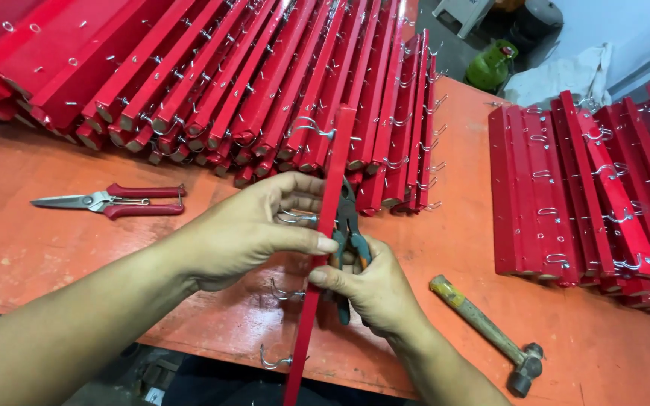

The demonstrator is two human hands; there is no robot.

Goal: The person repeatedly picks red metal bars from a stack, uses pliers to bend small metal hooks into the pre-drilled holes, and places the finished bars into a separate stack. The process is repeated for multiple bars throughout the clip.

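My left hand [253,229] grips a long red wooden strip [338,146] that stands on edge, running from the table's near edge up toward the stacks. Metal hooks [280,292] stick out of its left side. My right hand [370,289] holds dark pliers with teal and orange handles [349,225] against the strip's right side, its thumb pressed on the strip. The plier jaws are hidden behind the strip.
Rows of red hooked strips [212,83] lean across the back of the orange table [31,248]. A second pile [588,195] lies at right. Red-handled snips [110,201] rest at left, a hammer [490,334] at right. A green gas cylinder [490,66] stands on the floor behind.
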